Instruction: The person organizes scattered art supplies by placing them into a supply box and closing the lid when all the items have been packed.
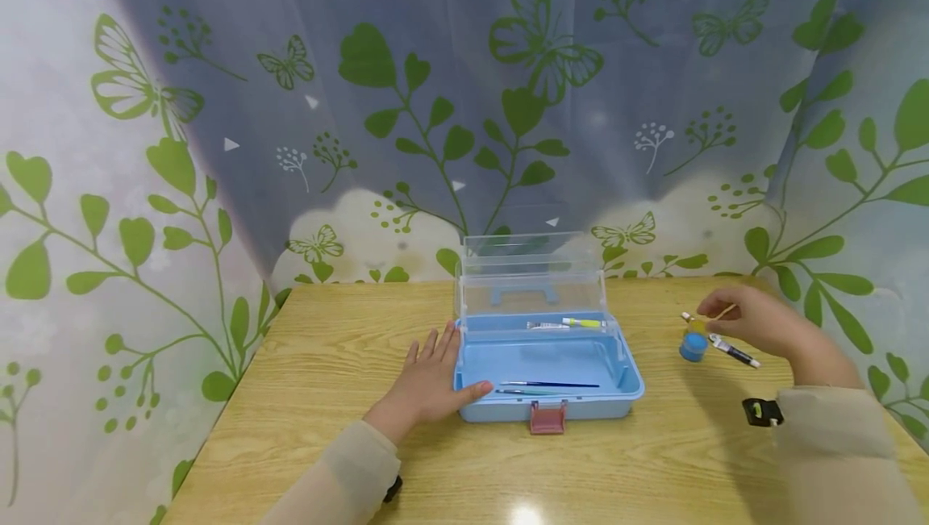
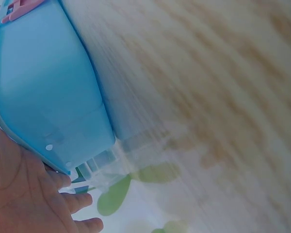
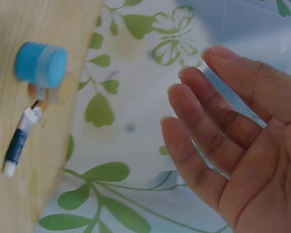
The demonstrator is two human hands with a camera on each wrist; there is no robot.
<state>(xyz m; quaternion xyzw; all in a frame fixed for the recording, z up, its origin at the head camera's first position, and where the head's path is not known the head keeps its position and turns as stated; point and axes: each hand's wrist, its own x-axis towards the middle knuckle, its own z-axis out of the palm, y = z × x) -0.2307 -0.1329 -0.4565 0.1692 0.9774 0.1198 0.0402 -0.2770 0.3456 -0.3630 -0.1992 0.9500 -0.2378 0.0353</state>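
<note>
Left hand (image 1: 428, 384): spread, touching box (image 1: 511, 410)
Right hand (image 1: 758, 325): empty, loosely bent; we perhaps reach
Blue jar (image 1: 693, 348): near right fingers; likely needs pinching

The person wears long, plain sleeves in pale cream-beige: a left sleeve (image 1: 319, 485) and a right sleeve (image 1: 852, 472), both loose in cut. A smoother, slightly greyer band (image 1: 835, 422) circles the right forearm close to the wrist. Beneath it sits a small, boxy black device (image 1: 759, 412) with a yellow-green spot on its face. A second black device (image 1: 393, 489) shows under the left forearm, mostly hidden, probably a similar one. The left hand (image 1: 428, 384) and right hand (image 1: 758, 323) are bare, with slender fingers (image 3: 183, 104), short, trimmed nails and creased palms.
</note>
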